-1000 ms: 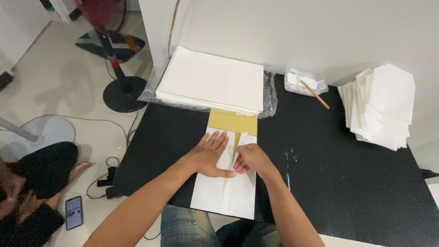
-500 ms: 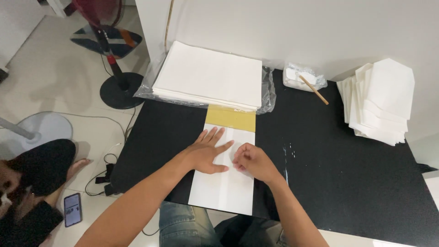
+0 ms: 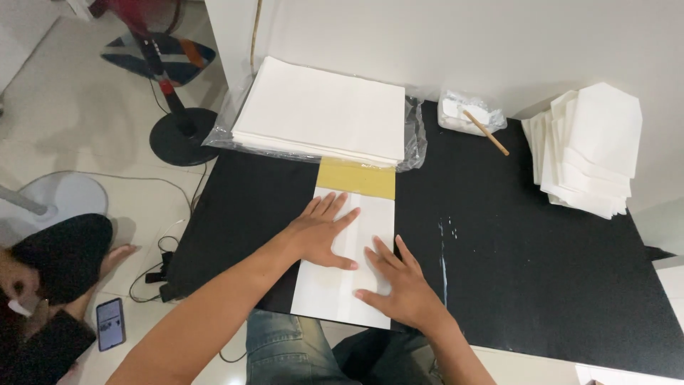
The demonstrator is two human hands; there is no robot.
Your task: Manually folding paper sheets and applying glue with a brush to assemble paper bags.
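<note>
Right hand (image 3: 399,285) and left hand (image 3: 324,232), apart with fingers spread, press flat on a folded white sheet (image 3: 345,285) at the black table's (image 3: 513,271) near edge, a yellow board (image 3: 356,177) beyond it, then a paper stack (image 3: 324,110) in plastic.

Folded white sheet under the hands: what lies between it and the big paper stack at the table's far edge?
In the head view, a yellow strip fills that stretch, from the folded white sheet to the paper stack.
</note>
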